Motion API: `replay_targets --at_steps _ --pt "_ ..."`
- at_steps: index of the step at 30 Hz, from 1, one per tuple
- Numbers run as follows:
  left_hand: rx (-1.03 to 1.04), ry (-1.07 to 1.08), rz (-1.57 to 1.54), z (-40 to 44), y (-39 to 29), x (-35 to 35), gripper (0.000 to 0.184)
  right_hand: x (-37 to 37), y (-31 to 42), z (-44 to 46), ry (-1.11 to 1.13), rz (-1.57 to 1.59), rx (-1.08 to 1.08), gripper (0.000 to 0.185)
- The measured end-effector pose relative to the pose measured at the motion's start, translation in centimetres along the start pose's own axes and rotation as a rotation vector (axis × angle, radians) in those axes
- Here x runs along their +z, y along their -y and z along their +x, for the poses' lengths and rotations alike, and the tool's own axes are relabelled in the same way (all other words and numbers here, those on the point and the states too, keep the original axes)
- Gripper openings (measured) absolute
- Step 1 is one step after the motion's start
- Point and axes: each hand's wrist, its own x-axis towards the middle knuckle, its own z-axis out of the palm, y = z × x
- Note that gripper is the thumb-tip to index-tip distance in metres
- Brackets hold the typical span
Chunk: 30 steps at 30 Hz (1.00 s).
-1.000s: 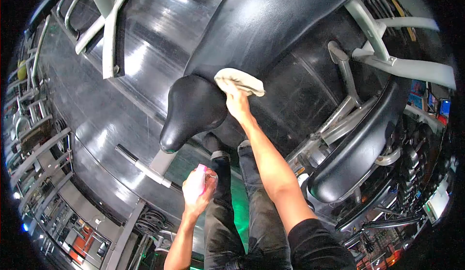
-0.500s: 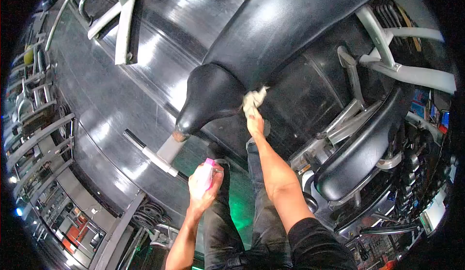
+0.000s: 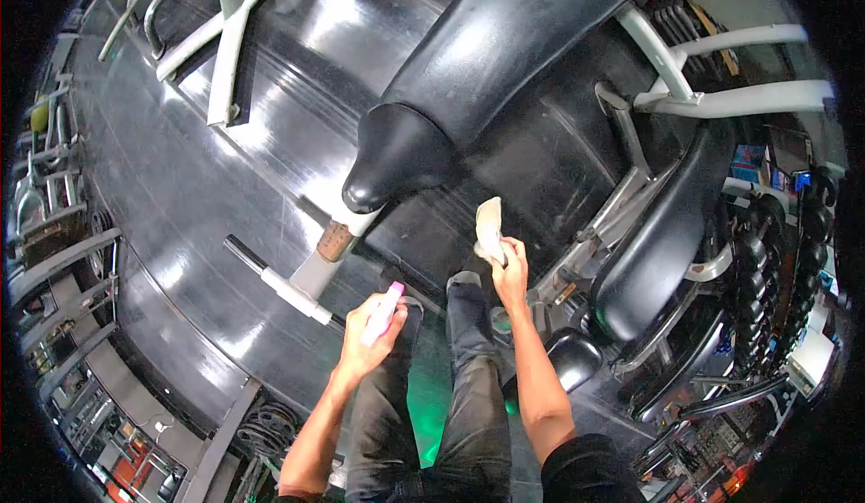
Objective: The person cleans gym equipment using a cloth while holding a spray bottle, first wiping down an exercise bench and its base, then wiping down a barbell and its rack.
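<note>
My left hand (image 3: 371, 327) is wrapped round a white and pink bottle (image 3: 386, 312), its pink end pointing up and away from me. Most of the bottle's lower part is hidden by the palm. In my right hand (image 3: 511, 273) a folded cream cloth (image 3: 488, 224) is pinched, hanging beyond the fingertips and apart from the bench. Ahead of both hands lies a padded black bench, with a narrow seat section (image 3: 396, 156) nearest me and a long back pad (image 3: 505, 43) behind it.
A metal bench foot with a crossbar (image 3: 293, 296) juts out low at the left. Another black padded bench (image 3: 658, 242) stands right. Dumbbells (image 3: 761, 269) line the far right, weight plates (image 3: 270, 426) sit lower left, and a white metal frame (image 3: 227, 61) stands upper left.
My right hand has drawn back from the bench's edge, and the cloth has moved toward me, away from the pad. The left hand still grips the bottle. The view has shifted slightly.
</note>
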Motion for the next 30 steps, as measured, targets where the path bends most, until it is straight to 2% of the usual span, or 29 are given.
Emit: replay_targets --at_steps 1,2,4,6,7,8,10,11,12,14,15,17,18,20,21,22,24,25,26,28,30 --pt "0.136 0.016 0.079 -0.3 0.5 -0.1 0.018 -0.8 0.6 -0.3 -0.048 -0.094 -0.087 0.027" --pt "0.145 0.013 0.081 -0.8 0.7 -0.2 0.018 -1.4 1.2 -0.7 -0.096 -0.185 -0.171 0.027" --pt "0.107 0.07 0.087 -1.4 1.0 -0.5 0.02 -2.5 2.2 -1.4 -0.206 -0.073 -0.204 0.026" --pt "0.121 0.076 0.077 -1.8 1.3 -0.6 0.021 -3.8 3.5 -1.4 -0.363 -0.007 -0.332 0.027" --pt "0.125 0.082 0.063 -2.1 1.5 -0.5 0.023 -4.3 3.9 -1.6 -0.325 0.198 -0.219 0.023" --pt "0.124 0.088 0.064 -2.2 1.8 -0.3 0.023 -5.2 4.1 -1.9 -0.326 0.225 -0.162 0.014" --pt "0.206 0.029 0.04 -2.2 2.8 0.2 0.022 -6.6 5.1 -2.5 -0.308 0.422 -0.137 0.012" --pt "0.08 0.075 -0.03 -2.5 3.5 0.2 0.021 -6.7 4.2 -2.8 -0.314 0.707 -0.069 0.014" --pt "0.144 0.051 -0.025 -2.6 3.6 0.5 0.021 -7.6 5.0 -3.5 -0.264 0.884 -0.104 0.022" --pt "0.225 0.061 0.017 -2.9 4.0 0.7 0.023 -9.4 8.3 -4.6 -0.259 1.217 -0.028 0.028" --pt "0.226 0.066 0.019 -3.5 3.8 0.8 0.023 -10.1 9.6 -5.4 -0.264 1.218 -0.027 0.028" --pt "0.177 0.045 -0.004 -4.3 3.0 1.0 0.026 -11.3 11.5 -6.4 -0.103 1.649 -0.074 0.034" --pt "0.193 0.044 -0.001 -4.7 2.8 1.1 0.026 -11.2 10.6 -6.7 -0.104 1.654 -0.092 0.034" --pt "0.266 -0.09 -0.097 -6.0 2.4 1.5 0.021 -11.1 10.7 -7.3 0.058 2.135 -0.247 0.038" --pt "0.237 -0.085 -0.092 -6.9 1.9 1.2 0.024 -11.4 11.1 -8.2 0.346 2.794 -0.203 0.042" --pt "0.26 -0.085 -0.092 -7.7 1.1 1.0 0.024 -11.7 12.1 -8.7 0.362 2.791 -0.232 0.042" --pt "0.144 -0.156 -0.182 -9.3 -0.4 0.6 0.026 -12.1 13.2 -10.4 0.208 2.462 -0.027 0.044" --pt "0.081 -0.103 -0.153 -10.0 0.0 -0.1 0.027 -12.1 13.6 -11.4 0.131 2.293 0.061 0.046" --pt "0.104 -0.104 -0.152 -10.9 -0.3 -0.4 0.027 -12.0 14.0 -12.4 0.054 2.122 0.143 0.047" --pt "0.098 -0.116 -0.211 -12.6 -1.0 -1.4 0.026 -11.7 14.5 -14.3 0.069 1.944 0.271 0.049" --pt "0.063 -0.065 -0.153 -14.2 -2.2 -3.4 0.025 -11.1 15.6 -16.4 0.096 1.914 0.413 0.05"
